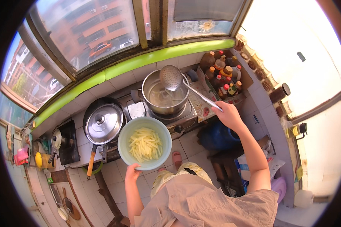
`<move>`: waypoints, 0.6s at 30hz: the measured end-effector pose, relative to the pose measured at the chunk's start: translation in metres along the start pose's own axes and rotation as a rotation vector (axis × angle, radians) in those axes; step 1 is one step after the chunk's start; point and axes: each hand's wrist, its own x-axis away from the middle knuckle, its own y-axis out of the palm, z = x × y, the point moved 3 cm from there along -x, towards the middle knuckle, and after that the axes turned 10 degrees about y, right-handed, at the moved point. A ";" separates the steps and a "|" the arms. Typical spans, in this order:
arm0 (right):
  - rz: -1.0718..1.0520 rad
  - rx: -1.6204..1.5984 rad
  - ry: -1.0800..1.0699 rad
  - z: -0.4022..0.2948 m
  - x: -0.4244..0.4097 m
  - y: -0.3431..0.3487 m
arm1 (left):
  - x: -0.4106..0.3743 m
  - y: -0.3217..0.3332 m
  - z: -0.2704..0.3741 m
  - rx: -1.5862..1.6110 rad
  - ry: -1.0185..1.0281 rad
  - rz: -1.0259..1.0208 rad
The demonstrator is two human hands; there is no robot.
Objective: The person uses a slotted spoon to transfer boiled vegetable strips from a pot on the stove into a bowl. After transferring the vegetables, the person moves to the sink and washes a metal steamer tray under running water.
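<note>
My left hand grips the near rim of a pale green bowl, held in front of the stove. Pale yellow cut strips, which look like potato, lie heaped in the bowl. My right hand is closed around the metal handle of a perforated skimmer. The skimmer's round head is over the far side of a steel pot; no strips show on it. Cloudy liquid is in the pot, which stands on the right burner of the gas stove.
A lidded wok sits on the left burner, its wooden handle pointing towards me. Several sauce bottles crowd a box right of the pot. A blue gas cylinder stands below. Jars line the right ledge, and windows rise behind.
</note>
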 end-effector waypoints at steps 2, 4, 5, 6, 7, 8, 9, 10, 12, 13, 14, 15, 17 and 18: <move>0.032 0.152 -0.083 -0.003 -0.024 0.002 | 0.004 0.004 0.002 -0.021 0.011 -0.001; 0.039 0.335 -0.107 -0.001 -0.046 0.008 | 0.007 0.005 0.002 -0.021 0.020 0.010; 0.045 0.426 -0.119 0.000 -0.055 0.012 | 0.007 0.006 0.002 -0.021 0.024 0.014; 0.068 0.503 -0.194 -0.002 -0.061 0.016 | 0.006 0.004 0.000 -0.013 0.023 0.005; 0.054 0.550 -0.207 -0.003 -0.067 0.019 | 0.004 0.000 -0.003 -0.006 0.022 -0.005; 0.042 0.598 -0.219 -0.005 -0.071 0.021 | 0.003 -0.002 -0.004 0.001 0.020 -0.016; 0.030 0.647 -0.231 -0.007 -0.074 0.022 | 0.004 -0.001 -0.004 -0.012 0.020 -0.016; 0.022 0.664 -0.246 -0.007 -0.078 0.023 | 0.007 0.000 -0.003 -0.026 0.018 -0.016; 0.007 0.700 -0.276 -0.007 -0.084 0.024 | 0.008 0.000 -0.004 -0.031 0.017 -0.011; 0.001 0.707 -0.282 -0.009 -0.087 0.021 | 0.008 -0.002 -0.005 -0.021 0.018 -0.005; -0.005 0.714 -0.287 -0.010 -0.090 0.017 | 0.008 -0.004 -0.006 -0.012 0.018 0.000; -0.009 0.722 -0.292 -0.012 -0.093 0.013 | 0.007 -0.005 -0.007 -0.008 0.011 0.006; -0.035 0.801 -0.307 -0.016 -0.097 0.005 | 0.008 -0.007 -0.008 0.001 -0.003 0.017; -0.051 0.823 -0.318 -0.019 -0.099 0.000 | 0.008 -0.006 -0.008 -0.004 -0.004 0.028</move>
